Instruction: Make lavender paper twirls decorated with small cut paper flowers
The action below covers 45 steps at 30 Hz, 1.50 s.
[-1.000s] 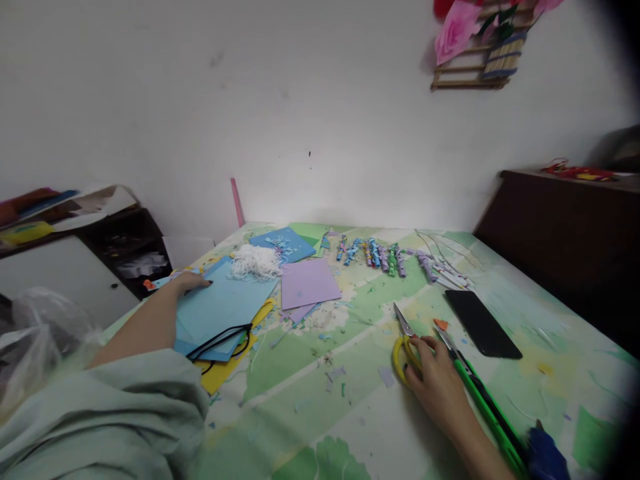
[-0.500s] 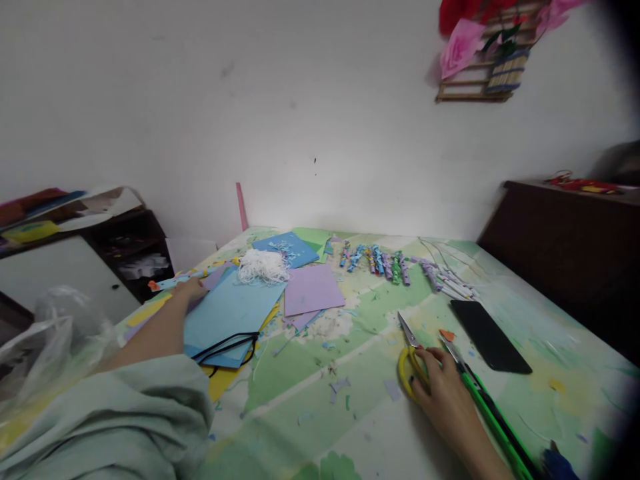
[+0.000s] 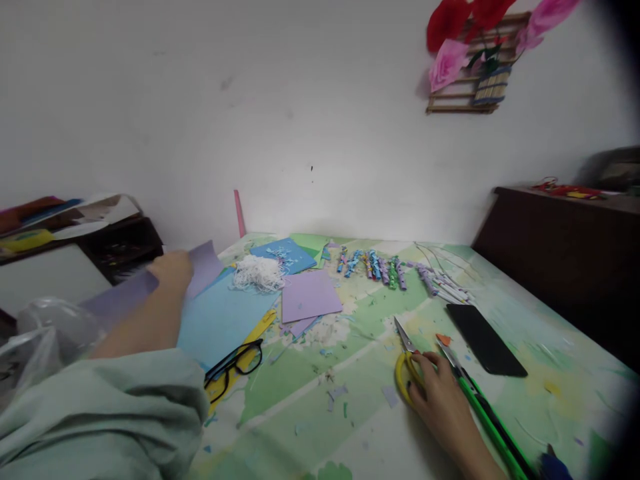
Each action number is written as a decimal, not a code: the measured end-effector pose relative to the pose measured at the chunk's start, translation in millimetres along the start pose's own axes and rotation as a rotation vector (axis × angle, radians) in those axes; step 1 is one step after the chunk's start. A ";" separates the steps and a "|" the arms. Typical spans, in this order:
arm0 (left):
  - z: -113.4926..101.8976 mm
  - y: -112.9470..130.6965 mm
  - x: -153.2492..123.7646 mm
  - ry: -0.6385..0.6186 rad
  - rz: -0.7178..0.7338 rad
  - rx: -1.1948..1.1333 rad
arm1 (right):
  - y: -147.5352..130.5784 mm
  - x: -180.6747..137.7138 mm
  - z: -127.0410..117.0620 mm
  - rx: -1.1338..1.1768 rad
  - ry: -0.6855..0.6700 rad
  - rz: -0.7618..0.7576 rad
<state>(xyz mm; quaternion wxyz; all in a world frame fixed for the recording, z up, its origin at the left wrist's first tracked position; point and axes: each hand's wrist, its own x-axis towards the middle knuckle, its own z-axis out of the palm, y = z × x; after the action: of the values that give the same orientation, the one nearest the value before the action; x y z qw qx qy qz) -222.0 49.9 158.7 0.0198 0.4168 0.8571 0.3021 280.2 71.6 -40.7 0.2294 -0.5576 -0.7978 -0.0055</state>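
My left hand [image 3: 173, 270] is closed on a large purple sheet [image 3: 204, 267], lifted at the table's left side; the fingertips are partly hidden and blurred. Below it lies a light blue sheet [image 3: 225, 317]. Black-framed glasses [image 3: 237, 363] rest at its near edge, over a yellow sheet [image 3: 215, 393]. My right hand [image 3: 435, 383] is closed around the yellow handles of a pair of scissors [image 3: 407, 367], which lies on the table with its blades pointing away. Just right of that hand is a green-handled cutter [image 3: 493, 420] with a bare metal blade.
A tangle of white string [image 3: 259, 273] and smaller purple squares [image 3: 310, 297] lie mid-table. Farther back are a blue sheet [image 3: 295, 255] and several rolled, fringed paper sticks [image 3: 377, 267]. A black phone [image 3: 485, 340] lies right. A plastic bag [image 3: 55, 333] hangs at the left edge.
My left hand has raised the purple sheet up off the pile. The glasses have shifted toward me, off the blue sheet's middle. My right hand stays on the scissors.
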 end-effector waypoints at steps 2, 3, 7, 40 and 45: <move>-9.8 11.5 10.4 0.144 -0.042 0.086 | -2.4 0.4 -1.2 -0.018 0.003 0.009; -14.7 20.1 14.7 0.199 -0.041 0.119 | -3.9 0.6 -1.6 -0.026 0.007 0.015; -34.5 70.6 20.8 0.322 0.084 0.123 | -10.1 1.3 -3.1 -0.054 0.027 0.072; 194.1 24.6 -181.2 -0.408 0.005 -1.105 | -46.7 -13.6 -25.0 0.256 -0.255 -0.249; 199.8 21.2 -178.7 -0.425 -0.045 -1.114 | -41.6 -11.0 -18.9 0.335 -0.189 -0.255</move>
<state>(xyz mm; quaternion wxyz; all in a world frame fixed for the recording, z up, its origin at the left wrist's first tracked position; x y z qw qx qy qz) -33.5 30.2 -32.1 0.4128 0.3766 0.5555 0.6158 252.9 41.1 -17.6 0.2404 -0.4041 -0.8696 0.1506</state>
